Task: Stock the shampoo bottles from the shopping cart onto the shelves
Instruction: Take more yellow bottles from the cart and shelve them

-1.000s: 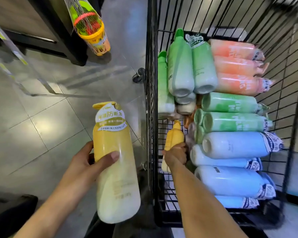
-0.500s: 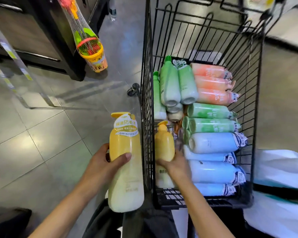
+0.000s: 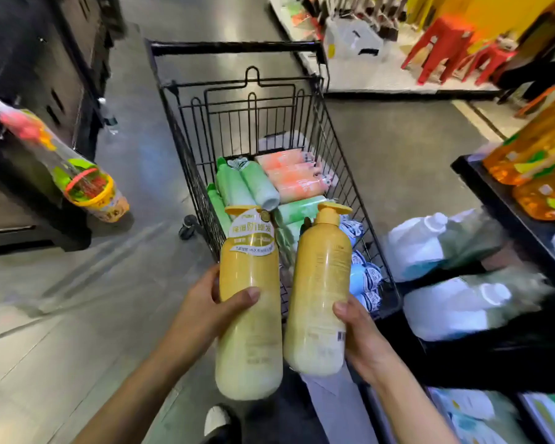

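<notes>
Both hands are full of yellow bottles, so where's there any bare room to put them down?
Bare wire floor shows in the cart beyond the orange bottles. The grey floor left of it is open. The right-hand shelf looks crowded.

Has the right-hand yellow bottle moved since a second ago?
Yes. The right hand has lifted the yellow bottle up out of the cart, toward the person.

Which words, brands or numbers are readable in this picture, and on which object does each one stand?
"防断发": legible part of the large print on the white neck label of the left yellow shampoo bottle; the rest is too blurred.
Right yellow shampoo bottle: small print and barcode, too small.
Blue bottles in the shopping cart: cap labels blurred.
</notes>
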A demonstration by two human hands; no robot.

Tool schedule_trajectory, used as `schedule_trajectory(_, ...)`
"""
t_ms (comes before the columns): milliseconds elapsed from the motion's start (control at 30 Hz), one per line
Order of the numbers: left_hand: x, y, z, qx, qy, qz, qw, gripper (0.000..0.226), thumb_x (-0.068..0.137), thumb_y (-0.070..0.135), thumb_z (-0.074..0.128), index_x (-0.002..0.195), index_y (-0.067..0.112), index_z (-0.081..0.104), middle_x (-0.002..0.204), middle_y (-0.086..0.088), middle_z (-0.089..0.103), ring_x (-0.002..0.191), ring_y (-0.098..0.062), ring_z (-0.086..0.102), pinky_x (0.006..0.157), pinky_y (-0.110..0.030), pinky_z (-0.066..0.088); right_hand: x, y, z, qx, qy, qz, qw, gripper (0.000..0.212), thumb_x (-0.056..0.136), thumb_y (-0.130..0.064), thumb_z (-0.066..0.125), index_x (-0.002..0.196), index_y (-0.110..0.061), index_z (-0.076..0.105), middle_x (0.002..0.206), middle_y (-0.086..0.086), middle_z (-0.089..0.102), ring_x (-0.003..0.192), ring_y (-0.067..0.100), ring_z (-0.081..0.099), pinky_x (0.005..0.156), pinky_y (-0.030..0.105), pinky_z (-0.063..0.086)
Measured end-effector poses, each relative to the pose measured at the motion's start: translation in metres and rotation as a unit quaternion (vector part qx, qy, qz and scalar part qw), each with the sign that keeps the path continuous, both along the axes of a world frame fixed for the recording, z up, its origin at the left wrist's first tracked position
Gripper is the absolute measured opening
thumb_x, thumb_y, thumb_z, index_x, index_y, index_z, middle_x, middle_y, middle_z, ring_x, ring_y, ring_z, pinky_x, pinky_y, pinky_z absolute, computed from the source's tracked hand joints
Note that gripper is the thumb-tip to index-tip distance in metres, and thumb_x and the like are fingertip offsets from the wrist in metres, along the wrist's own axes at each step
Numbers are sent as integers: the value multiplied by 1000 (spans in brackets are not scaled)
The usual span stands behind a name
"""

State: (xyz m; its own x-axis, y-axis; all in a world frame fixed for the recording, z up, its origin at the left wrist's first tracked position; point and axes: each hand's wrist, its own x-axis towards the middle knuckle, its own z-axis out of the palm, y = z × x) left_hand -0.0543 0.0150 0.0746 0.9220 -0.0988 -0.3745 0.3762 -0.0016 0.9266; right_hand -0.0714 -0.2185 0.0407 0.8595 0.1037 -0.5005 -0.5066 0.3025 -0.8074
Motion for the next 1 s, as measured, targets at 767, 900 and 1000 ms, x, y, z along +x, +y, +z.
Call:
schedule_trajectory(767, -132, -325, 119, -111, -158, -490, 850, 82, 37, 41, 80, 113, 24, 55, 101, 6, 73, 88, -10, 70, 69, -18, 54, -319, -196, 109, -113, -167, -411, 889, 114, 22, -43, 93, 119, 1, 53, 96, 16, 73, 84, 23, 70, 67, 27, 55)
schedule_trajectory(900, -175, -395, 134, -135, -164, -530, 821, 79, 41, 38, 79, 114, 18, 56, 100, 9, 73, 89, -5, 69, 67, -13, 51, -368, -253, 112, -162, -149, -456, 863, 117, 18, -43, 93, 117, 4, 53, 92, 16, 73, 81, 24, 71, 65, 28, 55)
schedule_trajectory(1000, -203, -448, 136, -147, -158, -537, 816, 76, 41, 37, 79, 112, 20, 58, 101, 6, 74, 91, -9, 70, 69, -17, 52, -397, -301, 118, -218, -122, -463, 850, 98, 28, -35, 82, 118, -4, 56, 97, 13, 74, 91, 28, 70, 83, 44, 55)
